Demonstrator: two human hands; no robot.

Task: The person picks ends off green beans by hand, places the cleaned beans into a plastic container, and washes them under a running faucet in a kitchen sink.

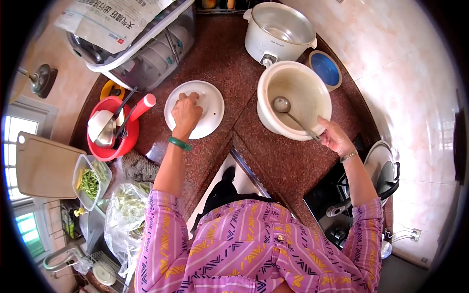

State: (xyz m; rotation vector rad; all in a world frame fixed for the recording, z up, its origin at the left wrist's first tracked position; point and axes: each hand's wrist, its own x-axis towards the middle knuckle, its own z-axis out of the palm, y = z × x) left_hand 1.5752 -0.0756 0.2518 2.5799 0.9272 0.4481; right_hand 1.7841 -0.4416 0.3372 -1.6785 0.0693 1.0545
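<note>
A round white lid (214, 122) lies flat on the reddish-brown stone counter. My left hand (187, 111) is over its middle, fingers curled around the knob, which they mostly hide. To the right, a cream ceramic inner pot (269, 110) stands tilted on the counter with stained inner walls. Inside it rests a metal ladle (282, 104), its handle leaning over the near right rim. My right hand (335, 135) grips that rim, thumb on top, with the ladle's handle end against the fingers. Behind it stands a white electric cooker (274, 45), uncovered.
A blue-lined bowl (325, 69) sits by the wall. At left are a red basin (133, 137) of utensils, a clear dish box (146, 62), a container of green beans (89, 185) and a plastic bag (124, 219) of vegetables. A wok (381, 164) is on the stove at right.
</note>
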